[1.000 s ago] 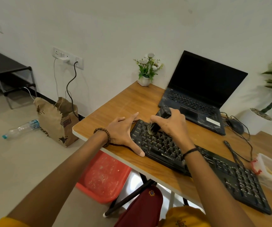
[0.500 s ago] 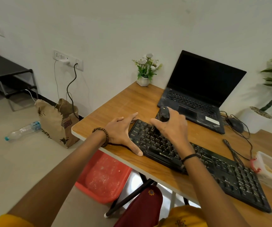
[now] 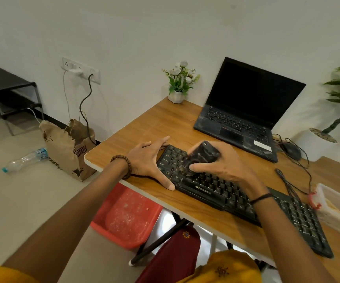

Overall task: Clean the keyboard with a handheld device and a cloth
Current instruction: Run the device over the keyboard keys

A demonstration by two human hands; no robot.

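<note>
- The keyboard [image 3: 204, 189] is lying at a slant along the front edge of the wooden desk [image 3: 154, 127]; it is black, with a white brand mark on its front lip.
- The right hand [image 3: 224, 166] is hovering over the keyboard's left portion, its grip curling tightly around a dark handheld device [image 3: 205, 154], with the thumb pressing against the device's lower part.
- The handheld device is tilting down toward the keyboard, and its lower end is meeting the keys near the keyboard's left end; that end is blurred, so its form is hard to make out.
- The left hand [image 3: 146, 160] is resting flat just off the keyboard's left end, its grip wide open and holding nothing. The thumb is touching the keyboard's near-left corner and the forefinger is reaching to its far-left corner.
- A beaded bracelet is sitting on the left wrist and a thin dark band on the right wrist.
- An open laptop [image 3: 246, 111] with a dark screen is standing behind the keyboard, and a black mouse [image 3: 291, 151] is lying behind the keyboard's right half.
- A small white flower pot [image 3: 178, 86] is standing well behind the keyboard's left end, against the wall.
- A clear container [image 3: 338, 207] is sitting just beyond the keyboard's right end.
- On the floor, well left of the keyboard, a brown paper bag [image 3: 69, 148] is standing and a plastic bottle [image 3: 25, 160] is lying on its side.
</note>
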